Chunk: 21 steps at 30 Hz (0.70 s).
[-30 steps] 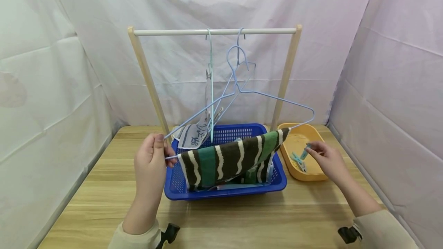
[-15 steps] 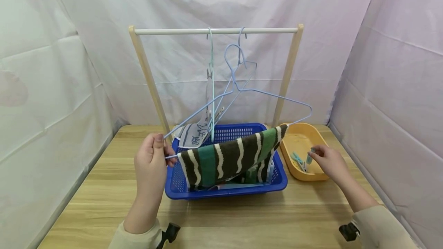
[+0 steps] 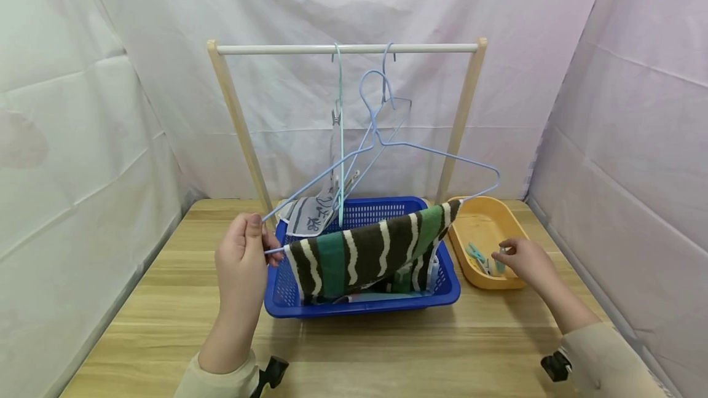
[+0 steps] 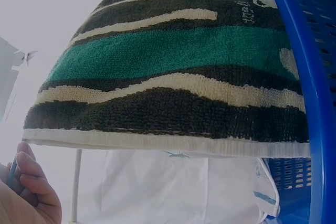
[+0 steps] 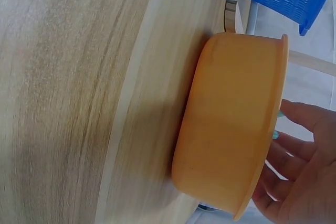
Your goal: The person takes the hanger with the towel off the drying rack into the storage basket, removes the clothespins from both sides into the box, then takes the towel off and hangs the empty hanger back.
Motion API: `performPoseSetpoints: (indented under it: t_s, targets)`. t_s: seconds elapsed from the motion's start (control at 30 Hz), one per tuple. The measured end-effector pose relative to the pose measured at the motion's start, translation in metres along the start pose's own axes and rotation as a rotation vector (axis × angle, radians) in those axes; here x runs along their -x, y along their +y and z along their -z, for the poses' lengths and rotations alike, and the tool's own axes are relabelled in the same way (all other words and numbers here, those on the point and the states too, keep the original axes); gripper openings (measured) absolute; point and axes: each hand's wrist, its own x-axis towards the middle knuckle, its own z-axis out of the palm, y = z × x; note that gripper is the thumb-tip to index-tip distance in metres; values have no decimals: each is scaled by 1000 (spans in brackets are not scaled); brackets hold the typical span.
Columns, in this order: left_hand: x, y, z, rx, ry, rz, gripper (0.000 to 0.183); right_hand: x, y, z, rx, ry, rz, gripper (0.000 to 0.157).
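My left hand (image 3: 241,257) grips the left corner of a blue wire hanger (image 3: 431,148) in the head view. Over its lower bar hangs a striped towel (image 3: 367,258) in dark brown, green and cream. The towel (image 4: 178,59) fills much of the left wrist view. At the right, my right hand (image 3: 525,258) pinches a light blue clothespin (image 3: 500,265) inside the yellow tray. More clothespins (image 3: 479,257) lie beside it in the tray. In the right wrist view, the tray wall hides most of the pinched clothespin (image 5: 275,134).
A blue basket (image 3: 450,290) stands under the towel. Behind it rises a rack with a white rail (image 3: 265,50) and wooden posts. Two hangers hang there, with a grey patterned cloth (image 3: 306,217) clipped up. The yellow tray (image 3: 464,266) sits right of the basket.
My right hand has lowered the clothespin slightly toward the near side of the tray. The held hanger and towel shifted a little left, then stayed nearly still.
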Motion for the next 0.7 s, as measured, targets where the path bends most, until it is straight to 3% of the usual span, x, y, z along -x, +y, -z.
performPoseSetpoints:
  t_s: [0.43,0.7]
  targets:
    - [1,1,1,5,12,1,42,-2,-1,2,71,-91,-67,50]
    - [1,2,1,14,25,16,41,1,-5,1,88,-55,-54,47]
